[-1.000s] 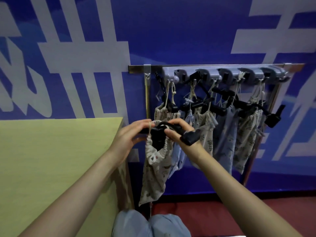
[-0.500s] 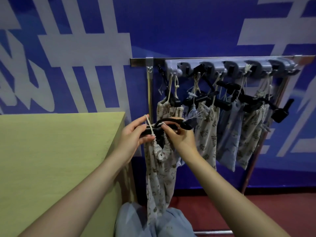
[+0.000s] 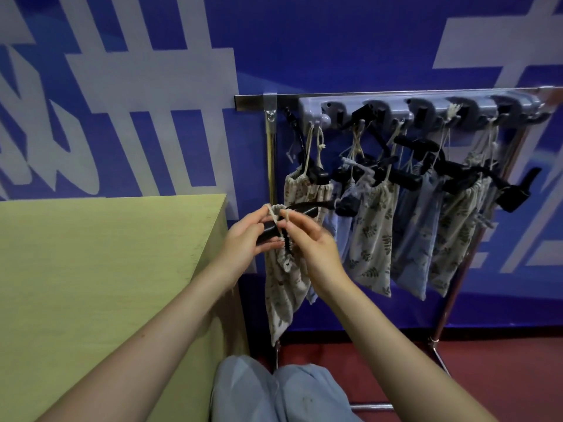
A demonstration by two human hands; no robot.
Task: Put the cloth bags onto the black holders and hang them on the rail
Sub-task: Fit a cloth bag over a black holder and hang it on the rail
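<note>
A beige leaf-print cloth bag [image 3: 281,295] hangs down between my hands, its gathered mouth threaded on a black holder [image 3: 307,208]. My left hand [image 3: 248,239] grips the holder's black end and the bag's top. My right hand [image 3: 313,242] pinches the bag's white drawstring just above the holder. Behind them a grey rail [image 3: 423,109] carries several black holders with beige and blue bags [image 3: 373,226] hanging from them.
A yellow-green table [image 3: 106,269] fills the left side, its corner near my left hand. The rail sits on a metal stand [image 3: 271,153] against a blue and white wall. My knees in light trousers [image 3: 280,391] are at the bottom, over a red floor.
Both hands have shifted a little leftward with the bag. My right hand has left the holder's loop and now pinches the drawstring; the bag hangs straighter.
</note>
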